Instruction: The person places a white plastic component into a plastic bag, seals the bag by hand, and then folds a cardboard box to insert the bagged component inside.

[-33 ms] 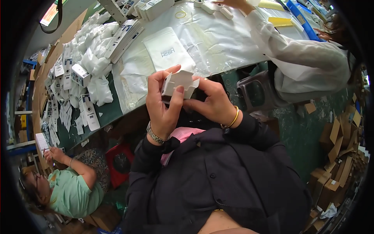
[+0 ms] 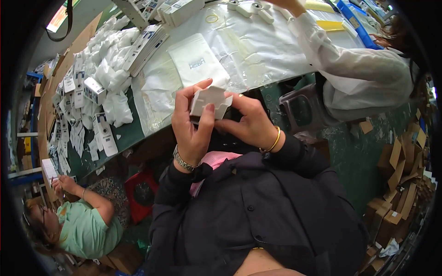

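Observation:
A small white carton point(image 2: 209, 105) with its end flaps standing up is held between my two hands, just off the table's near edge. My left hand point(image 2: 193, 117) grips the carton's left side, thumb lying across its near face. My right hand point(image 2: 248, 117) has its fingers closed on the carton's right side by a raised flap; part of those fingers is hidden. Straight beyond my hands, a flat white printed pouch point(image 2: 198, 60) lies on the plastic-covered table point(image 2: 248, 50).
Left on the table are piled white pouches point(image 2: 108, 53), flat printed cartons point(image 2: 105, 133) and a carton stack point(image 2: 145, 48). A co-worker in white point(image 2: 359, 69) reaches over the far right, near white handheld devices point(image 2: 262, 13). Another person in green point(image 2: 87, 225) sits lower left. A grey chair point(image 2: 301, 103) stands right.
The carton tips slightly in my hands, with its flaps shifting a little. The co-worker's hand at the top has moved a little, uncovering more of the white devices.

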Available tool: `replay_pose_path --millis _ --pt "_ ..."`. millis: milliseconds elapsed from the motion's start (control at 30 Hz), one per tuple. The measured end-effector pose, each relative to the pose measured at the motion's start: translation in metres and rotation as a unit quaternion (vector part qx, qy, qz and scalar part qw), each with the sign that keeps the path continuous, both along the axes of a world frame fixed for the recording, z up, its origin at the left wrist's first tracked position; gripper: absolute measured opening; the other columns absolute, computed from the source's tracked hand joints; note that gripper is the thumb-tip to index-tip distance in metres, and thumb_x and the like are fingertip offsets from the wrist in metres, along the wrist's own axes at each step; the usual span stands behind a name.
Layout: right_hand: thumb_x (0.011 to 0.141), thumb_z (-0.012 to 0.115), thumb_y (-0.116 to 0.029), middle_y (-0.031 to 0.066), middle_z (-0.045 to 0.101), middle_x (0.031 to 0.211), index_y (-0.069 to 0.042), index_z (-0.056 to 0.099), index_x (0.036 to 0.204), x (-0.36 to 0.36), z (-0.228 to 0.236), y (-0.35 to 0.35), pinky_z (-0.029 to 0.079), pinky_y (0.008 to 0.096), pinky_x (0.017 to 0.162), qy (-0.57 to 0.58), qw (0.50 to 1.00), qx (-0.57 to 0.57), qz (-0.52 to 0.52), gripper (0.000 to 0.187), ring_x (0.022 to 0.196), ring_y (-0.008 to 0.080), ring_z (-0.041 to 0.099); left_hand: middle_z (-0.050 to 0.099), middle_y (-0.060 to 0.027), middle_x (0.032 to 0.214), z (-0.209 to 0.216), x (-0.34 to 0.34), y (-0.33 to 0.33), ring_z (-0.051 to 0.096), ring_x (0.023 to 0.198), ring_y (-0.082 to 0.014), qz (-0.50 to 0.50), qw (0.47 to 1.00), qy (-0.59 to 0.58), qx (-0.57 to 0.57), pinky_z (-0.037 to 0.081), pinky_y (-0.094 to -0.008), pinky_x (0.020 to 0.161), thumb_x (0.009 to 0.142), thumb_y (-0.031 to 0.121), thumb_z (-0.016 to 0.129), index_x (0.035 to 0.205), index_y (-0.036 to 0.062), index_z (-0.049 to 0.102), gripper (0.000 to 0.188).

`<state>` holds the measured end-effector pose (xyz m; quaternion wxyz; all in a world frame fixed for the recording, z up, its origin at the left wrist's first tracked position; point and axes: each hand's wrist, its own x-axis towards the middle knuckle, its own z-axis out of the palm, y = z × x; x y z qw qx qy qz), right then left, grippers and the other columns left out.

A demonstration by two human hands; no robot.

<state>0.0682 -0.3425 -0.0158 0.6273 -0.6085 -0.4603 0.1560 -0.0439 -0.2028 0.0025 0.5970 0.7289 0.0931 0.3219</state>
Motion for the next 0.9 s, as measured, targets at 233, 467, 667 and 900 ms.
replay_pose_path --millis 233,467,667,900 --pt "0.082 0.09 -0.013 0.0187 0.074 0.11 0.001 0.068 0.123 -0.003 -0.005 0.006 0.057 0.0377 0.083 -0.11 0.993 0.017 -0.023 0.048 0.096 0.0347 0.073 0.065 -0.026 0.14 -0.003 -0.002 -0.001 0.064 0.123 -0.0256 0.005 0.999 -0.023 0.023 0.048 -0.0368 0.105 0.1 0.012 0.058 0.128 -0.0036 0.058 0.032" --pt "0.084 0.089 -0.02 0.0179 0.074 0.111 -0.001 0.068 0.127 0.0 -0.005 0.002 0.057 0.0418 0.088 -0.096 0.995 0.001 -0.003 0.052 0.102 0.0373 0.071 0.067 -0.0264 0.135 0.008 0.001 -0.008 0.065 0.122 -0.0298 0.043 0.991 -0.011 0.126 0.048 -0.0387 0.106 0.1 0.01 0.054 0.125 -0.0041 0.062 0.029" --pt "0.087 0.087 -0.022 0.0171 0.073 0.117 -0.002 0.066 0.132 0.0 -0.009 0.004 0.056 0.0426 0.093 -0.16 0.986 -0.044 0.022 0.054 0.106 0.0379 0.07 0.069 -0.0271 0.126 -0.004 -0.006 -0.007 0.067 0.114 -0.0333 0.073 0.996 -0.03 0.049 0.05 -0.0417 0.103 0.099 0.007 0.044 0.115 -0.0049 0.066 0.03" --pt "0.096 0.08 -0.015 0.0076 0.071 0.113 -0.003 0.064 0.125 0.006 -0.012 0.009 0.058 0.0347 0.083 0.079 0.981 0.07 0.162 0.035 0.101 0.0177 0.07 0.072 -0.0258 0.118 -0.005 -0.003 -0.002 0.067 0.109 -0.0325 0.136 0.984 -0.062 0.1 0.051 -0.0425 0.099 0.093 0.004 0.041 0.113 -0.0037 0.067 0.033"
